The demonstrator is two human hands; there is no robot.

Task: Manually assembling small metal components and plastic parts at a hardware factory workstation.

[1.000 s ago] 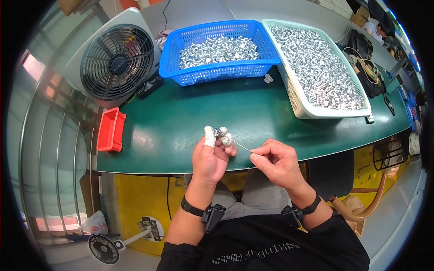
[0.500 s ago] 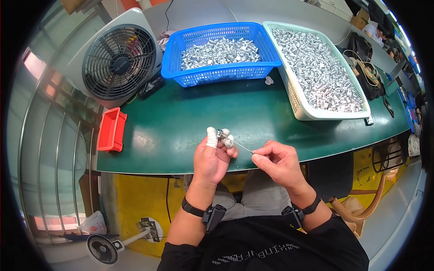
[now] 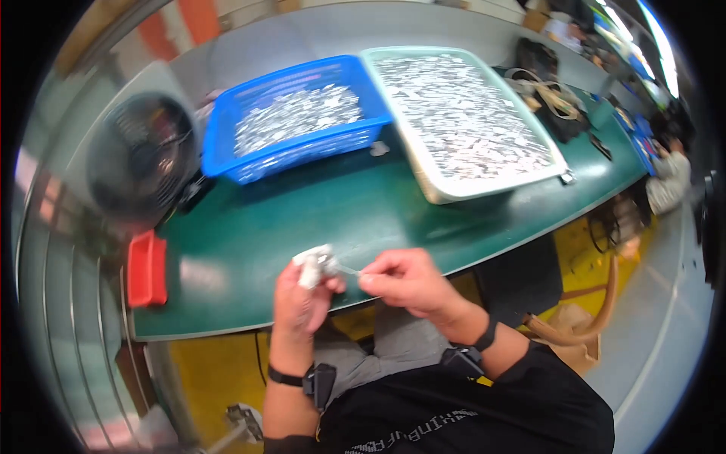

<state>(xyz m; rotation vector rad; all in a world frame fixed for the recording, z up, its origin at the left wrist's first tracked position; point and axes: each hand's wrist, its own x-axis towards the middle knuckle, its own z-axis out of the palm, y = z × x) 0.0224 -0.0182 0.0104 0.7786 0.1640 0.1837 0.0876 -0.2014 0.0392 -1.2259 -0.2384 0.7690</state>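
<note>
My left hand [image 3: 301, 299] is raised over the front edge of the green table, its thumb and fingertips wrapped in white covers. They are pinched together on a small shiny metal part, mostly hidden and blurred by motion. To its right, my right hand [image 3: 412, 281] grips the end of a thin metal rod [image 3: 347, 269] between thumb and index finger. The rod's far end reaches the fingertips of my left hand; whether it enters the part I cannot tell.
A blue basket [image 3: 302, 145] and a pale green basket [image 3: 439, 191], both full of small metal parts, stand at the back of the green table [image 3: 249, 227]. Left are a red bin [image 3: 148, 271] and a box fan [image 3: 144, 151]. A bag [image 3: 538, 59] lies right of the baskets.
The view has turned and blurred, so the baskets and hands appear further left. My hands keep the same hold, now closer together, with less of the rod showing between them.
</note>
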